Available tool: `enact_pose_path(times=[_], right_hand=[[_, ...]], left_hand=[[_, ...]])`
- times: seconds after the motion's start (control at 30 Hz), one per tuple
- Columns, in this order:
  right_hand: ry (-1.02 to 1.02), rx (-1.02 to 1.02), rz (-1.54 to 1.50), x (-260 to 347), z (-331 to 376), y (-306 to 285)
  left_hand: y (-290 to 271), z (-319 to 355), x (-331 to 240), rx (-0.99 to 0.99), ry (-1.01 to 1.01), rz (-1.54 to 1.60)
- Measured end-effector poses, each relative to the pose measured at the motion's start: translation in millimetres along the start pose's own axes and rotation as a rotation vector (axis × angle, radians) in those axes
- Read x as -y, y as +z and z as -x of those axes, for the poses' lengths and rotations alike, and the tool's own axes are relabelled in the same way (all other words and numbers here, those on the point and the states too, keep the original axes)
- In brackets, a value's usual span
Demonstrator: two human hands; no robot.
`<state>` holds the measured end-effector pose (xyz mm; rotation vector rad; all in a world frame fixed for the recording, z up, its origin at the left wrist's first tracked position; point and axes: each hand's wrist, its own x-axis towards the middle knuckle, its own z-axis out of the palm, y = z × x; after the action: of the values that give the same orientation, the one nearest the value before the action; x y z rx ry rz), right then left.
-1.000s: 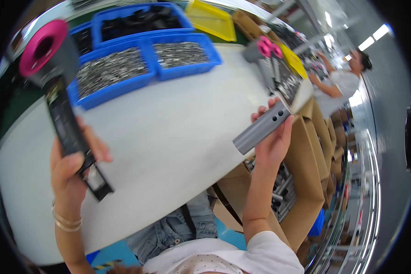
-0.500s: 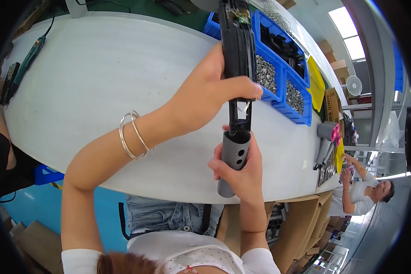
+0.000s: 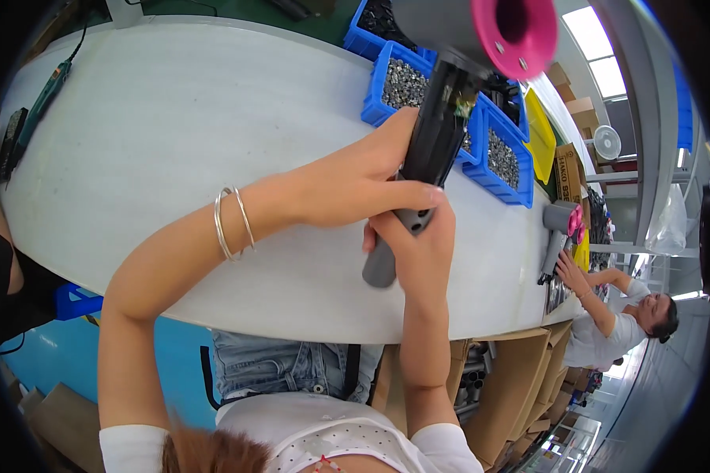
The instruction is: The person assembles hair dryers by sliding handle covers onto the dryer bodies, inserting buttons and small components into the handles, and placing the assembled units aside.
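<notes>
A hair dryer (image 3: 443,27) with a grey head and a pink ring is held out over the white worktable. My left hand (image 3: 359,181) is closed around its black inner handle (image 3: 440,118), where a bit of green circuit board shows near the top. Below it, my right hand (image 3: 424,240) grips a grey tubular handle sleeve (image 3: 382,265) with dark round holes. The sleeve surrounds the lower part of the black handle. My hands touch each other and hide the sleeve's upper rim. The whole dryer is tilted, its head up and to the right.
Blue bins of small metal parts (image 3: 402,83) stand behind the dryer. A green electric screwdriver (image 3: 47,98) lies at far left, near another person's arm. On the right, a co-worker (image 3: 607,315) reaches toward grey and pink dryer parts (image 3: 562,217). Cardboard boxes (image 3: 513,386) stand below the table edge.
The sleeve has slid up over the black handle, closing the gap between my hands. The dryer has come lower, bringing its head into view. The co-worker's hands have moved down to the parts.
</notes>
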<state>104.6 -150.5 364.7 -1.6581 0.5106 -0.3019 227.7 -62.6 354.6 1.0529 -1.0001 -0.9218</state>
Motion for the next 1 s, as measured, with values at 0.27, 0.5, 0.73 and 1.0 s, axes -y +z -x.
enact_pose_path(times=[0.27, 0.5, 0.73, 1.0], right_hand=[[-0.114, -0.072, 0.272, -12.7, 16.3, 2.7], [0.242, 0.561, -0.207, -9.7, 39.9, 3.8], [-0.179, -0.126, 0.402, -6.0, 45.8, 32.4], [-0.171, -0.108, 0.412, -3.1, 46.9, 35.6]], left_hand=[[-54.2, -9.8, -24.1, -0.703, 0.877, -0.639], [-42.7, 24.2, -66.8, -0.467, 0.492, -0.18], [-20.1, 20.6, -70.7, -0.515, 0.575, -0.435], [-14.7, 12.4, -58.6, -0.568, 0.546, -0.604]])
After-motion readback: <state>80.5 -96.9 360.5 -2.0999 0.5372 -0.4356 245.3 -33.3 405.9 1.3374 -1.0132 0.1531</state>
